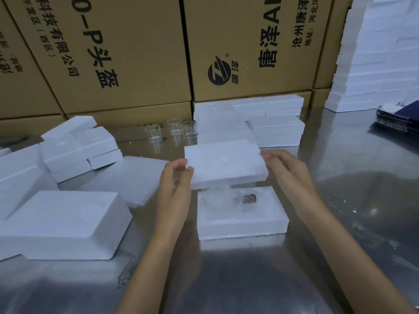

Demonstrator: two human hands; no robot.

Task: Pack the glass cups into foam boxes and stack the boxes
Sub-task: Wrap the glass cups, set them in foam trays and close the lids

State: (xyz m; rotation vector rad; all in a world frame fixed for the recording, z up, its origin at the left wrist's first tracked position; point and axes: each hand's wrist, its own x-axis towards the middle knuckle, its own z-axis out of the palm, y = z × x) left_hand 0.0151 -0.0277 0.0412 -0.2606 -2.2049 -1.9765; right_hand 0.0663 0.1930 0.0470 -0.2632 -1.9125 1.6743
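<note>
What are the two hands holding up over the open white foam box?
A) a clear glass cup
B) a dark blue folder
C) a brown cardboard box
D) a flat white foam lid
D: the left hand and right hand each grip an end of a flat white foam lid, held above the open white foam box on the shiny metal table, while the clear glass cups stand untouched farther back.

Three empty glass cups [173, 132] stand in a loose row at the middle of the frame. One foam lid [224, 163] is held between two hands, the left hand [175, 177] and the right hand [286, 171], over one open foam box [242, 225] below centre. Four cardboard cartons [249, 48] fill the upper frame. One stack of dark flat sheets [396, 120] sits at the right edge.
</note>
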